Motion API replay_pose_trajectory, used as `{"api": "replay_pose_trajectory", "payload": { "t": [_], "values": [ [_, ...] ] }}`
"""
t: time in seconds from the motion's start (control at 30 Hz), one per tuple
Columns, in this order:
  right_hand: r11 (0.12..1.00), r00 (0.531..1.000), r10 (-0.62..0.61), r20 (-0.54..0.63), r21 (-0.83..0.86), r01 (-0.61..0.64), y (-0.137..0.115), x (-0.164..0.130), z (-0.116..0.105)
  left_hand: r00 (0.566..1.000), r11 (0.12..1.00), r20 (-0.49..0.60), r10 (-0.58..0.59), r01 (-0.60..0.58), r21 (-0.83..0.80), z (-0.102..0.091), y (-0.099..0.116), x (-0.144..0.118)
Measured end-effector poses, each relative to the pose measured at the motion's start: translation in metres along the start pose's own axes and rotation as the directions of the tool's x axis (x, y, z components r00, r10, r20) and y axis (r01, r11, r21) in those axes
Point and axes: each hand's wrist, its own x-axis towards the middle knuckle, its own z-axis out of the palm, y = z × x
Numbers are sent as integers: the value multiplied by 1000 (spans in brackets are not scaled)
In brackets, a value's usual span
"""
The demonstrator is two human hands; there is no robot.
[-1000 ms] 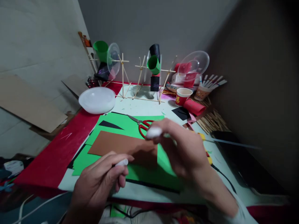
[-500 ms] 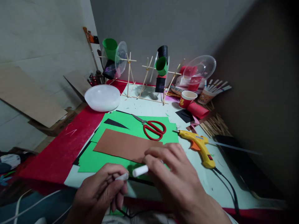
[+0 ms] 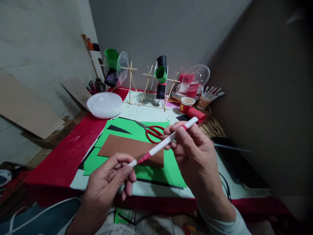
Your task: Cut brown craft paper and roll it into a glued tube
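Between thumb and fingers of my right hand (image 3: 193,150) is a white marker pen (image 3: 162,145) with a pinkish-red tip end, slanting down to the left. My left hand (image 3: 112,179) pinches a small white piece, which looks like the pen's cap (image 3: 132,163); the tip is close beside it, and I cannot tell if they touch. Below the pen lies a brown sheet (image 3: 122,148) on a stack of green sheets (image 3: 171,173). Red-handled scissors (image 3: 153,132) rest on the green, partly behind my right fingers. A black sliver (image 3: 118,129) lies left of them.
Stick frames (image 3: 130,81) carrying green and black cups stand at the back. A white bowl (image 3: 104,104) sits at the left, a red paper cup (image 3: 187,105) and a cup of markers (image 3: 204,102) at the right. My right hand hides most of the glue gun; its glue stick (image 3: 232,148) shows.
My right hand has risen and turned, bringing the pen's red tip toward the cap in my left hand. The left hand stays nearly in place. The view has shifted slightly.
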Motion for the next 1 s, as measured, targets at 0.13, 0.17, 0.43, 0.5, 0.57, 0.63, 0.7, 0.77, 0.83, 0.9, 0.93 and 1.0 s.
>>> {"api": "replay_pose_trajectory", "payload": {
  "t": [0.13,0.17,0.43,0.5,0.57,0.63,0.7,0.77,0.83,0.9,0.93,1.0],
  "values": [
    [993,998,17,-64,119,-9,1,-2,2,998,998,59,-30,33,-60,1,4,-5],
    [994,998,9,-69,112,-2,0,-4,2,997,996,67,-45,50,-72,1,5,-6],
    [999,999,-44,-32,3,44,1,-11,1,986,981,98,-132,144,-130,4,14,-13],
    [999,999,-44,-29,-15,44,2,-12,0,986,981,102,-134,147,-130,6,14,-14],
    [998,999,-49,-24,-29,48,4,-13,-1,985,981,105,-138,150,-124,7,13,-14],
    [997,998,-59,-12,-52,58,5,-15,-3,984,981,97,-149,159,-106,8,13,-14],
    [995,998,-64,-4,-76,64,5,-16,-4,986,985,78,-149,155,-76,10,11,-12],
    [991,997,-79,-6,-108,78,5,-18,-4,990,990,59,-130,133,-44,11,9,-10],
    [984,994,-110,-10,-143,108,4,-18,-4,993,994,47,-107,108,-17,11,6,-7],
    [978,992,-124,7,-170,123,3,-17,-3,995,996,41,-92,92,6,11,1,-3],
    [978,993,-117,20,-175,118,3,-15,-2,996,997,42,-80,79,19,10,-2,0],
    [984,996,-78,29,-160,82,4,-10,-1,998,998,44,-54,53,38,9,-7,8]
  ]
}}
